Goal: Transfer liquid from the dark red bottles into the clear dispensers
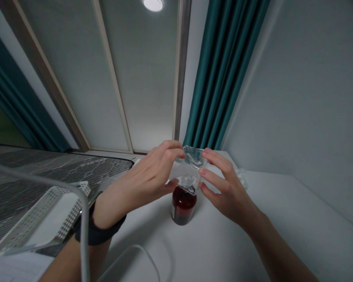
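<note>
A small clear plastic bag is stretched between my two hands, just above a dark reddish-brown bottle. My left hand grips the bag's left side with curled fingers. On the right, my right hand pinches the bag's opposite edge between thumb and fingers. The bottle stands upright on the white table. Its clear top shows through the plastic; whether the bag touches it I cannot tell. A dark band circles my left wrist.
A white perforated basket sits at the left, beside a grey patterned surface. A pale cable arches across the left foreground. Crumpled clear plastic lies behind my right hand. Teal curtains hang by the sliding door.
</note>
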{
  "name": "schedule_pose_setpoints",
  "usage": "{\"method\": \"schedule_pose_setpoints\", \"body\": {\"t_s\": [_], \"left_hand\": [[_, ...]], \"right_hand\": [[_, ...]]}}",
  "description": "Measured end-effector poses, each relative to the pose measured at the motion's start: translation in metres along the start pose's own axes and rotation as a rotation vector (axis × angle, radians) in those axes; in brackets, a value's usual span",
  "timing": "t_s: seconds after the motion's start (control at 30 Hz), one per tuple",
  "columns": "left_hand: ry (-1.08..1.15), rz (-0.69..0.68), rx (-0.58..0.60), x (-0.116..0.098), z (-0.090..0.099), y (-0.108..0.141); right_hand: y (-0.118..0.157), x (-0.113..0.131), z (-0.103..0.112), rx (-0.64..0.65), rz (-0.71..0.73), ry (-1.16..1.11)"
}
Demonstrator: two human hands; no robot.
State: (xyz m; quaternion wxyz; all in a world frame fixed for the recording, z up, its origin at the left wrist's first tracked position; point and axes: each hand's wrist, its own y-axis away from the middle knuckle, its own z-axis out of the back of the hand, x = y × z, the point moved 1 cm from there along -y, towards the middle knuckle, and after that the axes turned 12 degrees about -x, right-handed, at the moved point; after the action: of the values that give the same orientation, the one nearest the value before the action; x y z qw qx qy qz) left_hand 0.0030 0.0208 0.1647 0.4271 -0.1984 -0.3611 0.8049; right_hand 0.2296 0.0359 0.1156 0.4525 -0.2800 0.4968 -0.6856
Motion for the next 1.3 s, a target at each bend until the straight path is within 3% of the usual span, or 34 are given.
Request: {"method": "schedule_pose_setpoints", "body": {"t_s": [1.3], "left_hand": [[-0.072,-0.046,-0.063,-0.0021,0.0019,-0.0005]], "right_hand": [[-0.0035,0.0041,0.0017,-0.016,0.001,-0.009]]}}
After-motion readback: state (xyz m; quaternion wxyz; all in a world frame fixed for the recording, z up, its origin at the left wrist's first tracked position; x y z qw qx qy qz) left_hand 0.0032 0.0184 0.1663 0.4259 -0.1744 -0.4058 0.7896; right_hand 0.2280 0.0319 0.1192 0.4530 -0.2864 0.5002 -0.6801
